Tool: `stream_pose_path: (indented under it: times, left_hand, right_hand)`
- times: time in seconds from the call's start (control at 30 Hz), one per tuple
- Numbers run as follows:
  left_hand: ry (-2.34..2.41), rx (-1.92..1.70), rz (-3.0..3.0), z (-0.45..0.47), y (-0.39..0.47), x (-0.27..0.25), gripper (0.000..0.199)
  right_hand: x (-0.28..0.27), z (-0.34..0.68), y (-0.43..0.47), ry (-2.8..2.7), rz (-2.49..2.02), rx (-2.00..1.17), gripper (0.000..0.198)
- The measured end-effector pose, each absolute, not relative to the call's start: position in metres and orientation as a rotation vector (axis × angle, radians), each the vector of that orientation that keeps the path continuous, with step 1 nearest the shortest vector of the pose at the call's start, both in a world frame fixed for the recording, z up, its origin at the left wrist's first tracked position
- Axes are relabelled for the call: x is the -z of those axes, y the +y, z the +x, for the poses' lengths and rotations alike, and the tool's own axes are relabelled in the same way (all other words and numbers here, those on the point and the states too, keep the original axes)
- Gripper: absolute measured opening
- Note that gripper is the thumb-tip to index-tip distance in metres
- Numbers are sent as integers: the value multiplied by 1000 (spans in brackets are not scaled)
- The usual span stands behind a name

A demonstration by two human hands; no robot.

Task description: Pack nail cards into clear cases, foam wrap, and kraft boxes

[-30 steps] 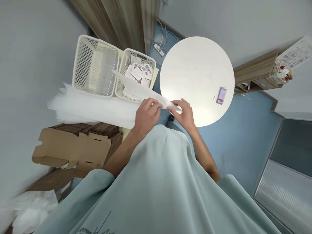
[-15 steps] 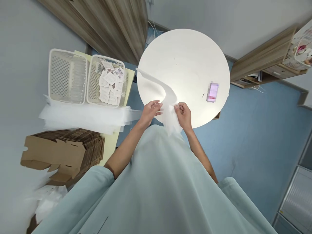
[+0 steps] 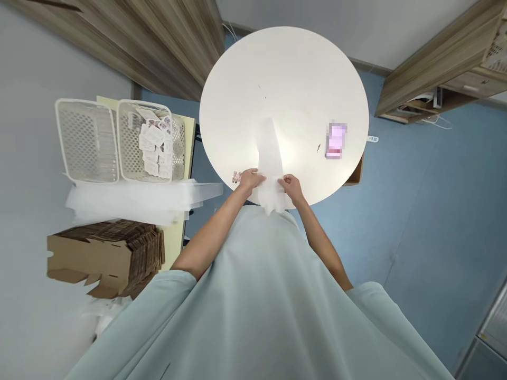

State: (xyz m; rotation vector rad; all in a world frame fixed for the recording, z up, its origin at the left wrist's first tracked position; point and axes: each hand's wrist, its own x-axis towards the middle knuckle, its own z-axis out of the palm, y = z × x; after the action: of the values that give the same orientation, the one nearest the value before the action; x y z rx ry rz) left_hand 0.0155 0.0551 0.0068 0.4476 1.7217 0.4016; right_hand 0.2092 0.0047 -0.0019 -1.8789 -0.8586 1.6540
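A long, thin, translucent white sheet point(image 3: 270, 150), like packing foam, lies over the near part of the round white table point(image 3: 301, 58), its crumpled near end reaching past the edge by my shirt. My left hand point(image 3: 251, 181) pinches the sheet's left edge. On the opposite edge, my right hand point(image 3: 292, 188) grips with thumb and fingertips. Just left of my left hand is a small pinkish-brown patterned item point(image 3: 236, 177), too small to make out. A blurred pink rectangle point(image 3: 336, 141) rests to the right on the table, with a small dark bit point(image 3: 318, 148) beside it.
On a yellow side table point(image 3: 174, 237) at left stand a basket of clear plastic pieces point(image 3: 87, 142) and a basket of white cards point(image 3: 178, 153). Nearer are stacked white sheets point(image 3: 130, 200) and folded cardboard boxes point(image 3: 91, 253). A wooden cabinet point(image 3: 428, 63) stands at right.
The white sheet's curled far end has swung down and now lies straight and flatter on the table. Both hands keep hold of its edges. The view has shifted slightly.
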Motion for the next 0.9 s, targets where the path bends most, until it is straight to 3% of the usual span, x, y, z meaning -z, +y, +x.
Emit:
stream_pose_path:
  times: [0.37, 0.7, 0.9]
  left_hand:
    - [1854, -225, 832, 2, 50, 29, 16]
    - [1581, -538, 560, 0, 37, 26, 21]
    - [1500, -601, 423, 3, 30, 34, 20]
  right_hand:
    - [26, 194, 5, -911, -1851, -1753, 45]
    - [34, 171, 9, -808, -1606, -1799, 54]
    - [52, 164, 9, -541, -1809, -1701, 43]
